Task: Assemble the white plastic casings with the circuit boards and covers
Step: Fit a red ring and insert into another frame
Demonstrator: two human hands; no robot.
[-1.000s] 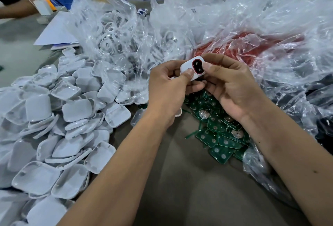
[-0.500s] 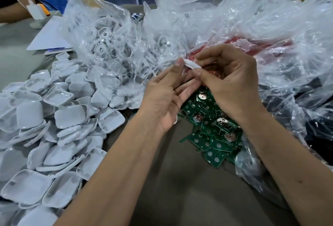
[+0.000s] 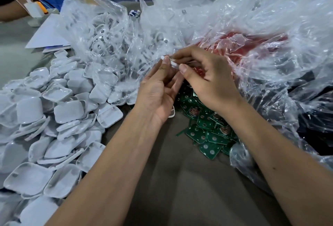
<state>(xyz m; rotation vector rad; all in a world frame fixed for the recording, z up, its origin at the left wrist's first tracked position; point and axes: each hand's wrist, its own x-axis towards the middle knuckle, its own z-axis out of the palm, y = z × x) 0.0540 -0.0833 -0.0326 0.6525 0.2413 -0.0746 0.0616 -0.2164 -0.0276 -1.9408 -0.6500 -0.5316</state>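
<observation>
Both hands meet at the middle of the view around one small white casing (image 3: 173,62), seen edge-on. My left hand (image 3: 158,92) pinches its left end between thumb and fingers. My right hand (image 3: 207,80) pinches its right end with thumb and forefinger. A heap of green circuit boards (image 3: 207,132) lies on the table just below and behind my hands. A large pile of white casing shells (image 3: 54,117) spreads over the left side. A clear bag of white covers (image 3: 100,33) sits behind that pile.
Crumpled clear plastic bags (image 3: 261,36) fill the back and right, one holding red parts (image 3: 239,45). The grey table (image 3: 180,180) shows between my forearms. Paper sheets (image 3: 46,36), a white charger (image 3: 34,9) and another person's arm (image 3: 10,11) are at the far left back.
The casing turned from showing its red-ringed face to lying edge-on between my fingertips. My hands lifted slightly toward the bags, and my left hand's fingers straightened.
</observation>
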